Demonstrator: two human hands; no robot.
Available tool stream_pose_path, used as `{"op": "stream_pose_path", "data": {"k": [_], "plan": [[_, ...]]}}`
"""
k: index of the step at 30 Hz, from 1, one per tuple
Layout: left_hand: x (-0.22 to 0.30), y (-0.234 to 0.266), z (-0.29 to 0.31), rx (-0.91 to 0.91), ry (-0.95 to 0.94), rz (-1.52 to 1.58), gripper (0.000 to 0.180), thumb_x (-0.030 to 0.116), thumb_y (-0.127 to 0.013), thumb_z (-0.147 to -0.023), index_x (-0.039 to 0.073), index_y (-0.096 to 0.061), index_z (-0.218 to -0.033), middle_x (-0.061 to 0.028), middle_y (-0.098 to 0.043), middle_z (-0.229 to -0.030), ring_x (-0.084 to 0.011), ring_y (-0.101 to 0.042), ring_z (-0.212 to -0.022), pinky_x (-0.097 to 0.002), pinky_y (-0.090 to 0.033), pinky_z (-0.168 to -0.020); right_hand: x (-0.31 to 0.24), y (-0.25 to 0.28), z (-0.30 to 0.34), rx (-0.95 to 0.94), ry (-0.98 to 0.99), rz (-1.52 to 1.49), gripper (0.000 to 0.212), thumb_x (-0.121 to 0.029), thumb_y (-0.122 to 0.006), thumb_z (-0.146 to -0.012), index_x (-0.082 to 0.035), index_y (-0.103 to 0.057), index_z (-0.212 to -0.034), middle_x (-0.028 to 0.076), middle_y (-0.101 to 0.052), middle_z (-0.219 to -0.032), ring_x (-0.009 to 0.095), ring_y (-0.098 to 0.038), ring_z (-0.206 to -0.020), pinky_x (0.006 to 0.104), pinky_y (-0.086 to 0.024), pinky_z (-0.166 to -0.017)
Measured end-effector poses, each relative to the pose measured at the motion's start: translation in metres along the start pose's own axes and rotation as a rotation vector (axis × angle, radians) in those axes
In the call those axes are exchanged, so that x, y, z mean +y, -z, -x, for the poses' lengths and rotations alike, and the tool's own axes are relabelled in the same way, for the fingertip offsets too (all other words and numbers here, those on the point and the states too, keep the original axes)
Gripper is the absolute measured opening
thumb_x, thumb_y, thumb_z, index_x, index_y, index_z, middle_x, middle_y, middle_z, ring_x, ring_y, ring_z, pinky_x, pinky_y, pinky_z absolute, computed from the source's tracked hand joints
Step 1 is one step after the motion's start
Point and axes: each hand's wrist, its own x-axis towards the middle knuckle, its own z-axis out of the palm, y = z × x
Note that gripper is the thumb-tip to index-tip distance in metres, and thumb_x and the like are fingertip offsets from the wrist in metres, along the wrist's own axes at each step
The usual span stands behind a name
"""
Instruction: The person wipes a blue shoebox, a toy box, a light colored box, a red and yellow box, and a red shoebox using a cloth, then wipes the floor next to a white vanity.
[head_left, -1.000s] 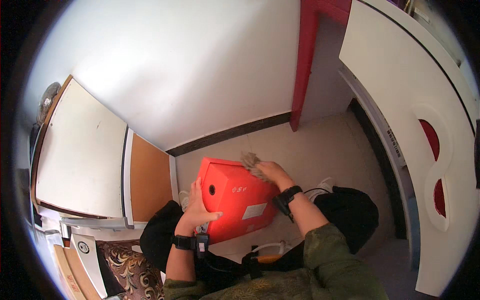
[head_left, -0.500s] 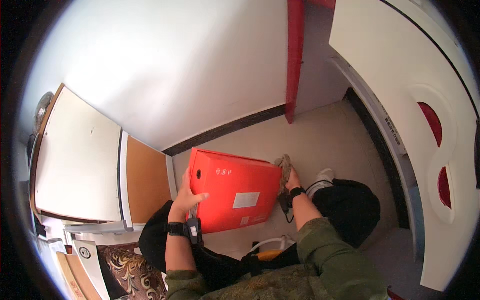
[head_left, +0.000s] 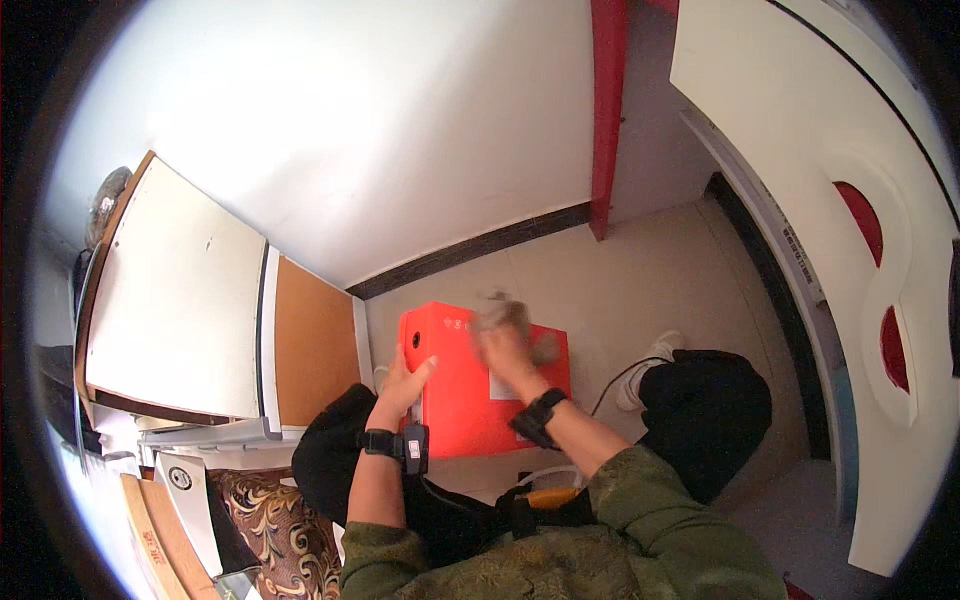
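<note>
A red cardboard box (head_left: 455,405), like a shoebox, is tilted in front of me, with a round dark hole in its left end and a white label on its broad face. My left hand (head_left: 404,384) grips that left end, its thumb lying along the edge and its fingers mostly hidden behind. Over the broad face, my right hand (head_left: 508,352) presses a greyish-brown cloth (head_left: 498,310), partly covering the label. Motion smears the cloth and the right fingers, but the cloth is bunched in that hand.
At the left stands a cabinet with a white door (head_left: 175,295) and a brown panel (head_left: 315,345). A patterned cushion (head_left: 280,520) is at lower left. A white furniture panel with red insets (head_left: 800,150) rises at right. My knees flank the box above the tiled floor (head_left: 550,270).
My right hand has moved left with the cloth, from the box's right end onto its broad face. The left hand keeps its hold on the left end.
</note>
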Motion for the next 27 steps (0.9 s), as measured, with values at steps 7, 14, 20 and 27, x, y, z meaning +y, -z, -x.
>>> {"op": "stream_pose_path", "data": {"k": [7,14,20,27], "plan": [[0.030,-0.018,0.023,0.063,0.006,-0.029,0.074,0.029,-0.059,-0.076,-0.004,-0.017,-0.127,-0.0193,-0.044,-0.115,-0.0239,-0.042,-0.108,-0.0305,-0.034,-0.089,-0.031,0.004,0.087,0.253,0.384,0.379,0.034,-0.020,-0.050,-0.074,0.001,-0.053,-0.100,0.017,-0.050,-0.105,0.028,-0.046,-0.100,0.0349,-0.035,-0.087],[0.035,-0.024,0.030,0.105,-0.052,0.052,0.068,0.034,-0.060,-0.074,-0.001,-0.027,-0.122,-0.0160,-0.048,-0.110,-0.0217,-0.048,-0.099,-0.0313,-0.039,-0.083,0.025,0.048,0.101,0.079,-0.180,0.137,0.023,-0.015,-0.044,-0.079,0.005,-0.054,-0.085,0.020,-0.056,-0.082,0.030,-0.055,-0.077,0.0379,-0.043,-0.065],[-0.006,0.003,0.010,0.106,-0.045,-0.040,0.065,0.036,-0.059,-0.074,0.000,-0.031,-0.121,-0.0153,-0.050,-0.109,-0.0237,-0.049,-0.098,-0.0322,-0.039,-0.083,-0.056,-0.031,0.168,0.062,0.588,0.356,0.029,-0.020,-0.047,-0.076,0.001,-0.051,-0.095,0.022,-0.047,-0.103,0.037,-0.044,-0.093,0.0493,-0.034,-0.080],[0.027,-0.014,0.020,0.043,-0.051,0.076,0.064,0.032,-0.060,-0.074,0.001,-0.029,-0.121,-0.0152,-0.048,-0.110,-0.0216,-0.049,-0.097,-0.0318,-0.039,-0.083,0.073,0.022,0.134,0.027,-0.240,0.278,0.032,-0.022,-0.041,-0.081,0.006,-0.053,-0.091,0.023,-0.049,-0.102,0.036,-0.045,-0.096,0.0456,-0.037,-0.078]]}}
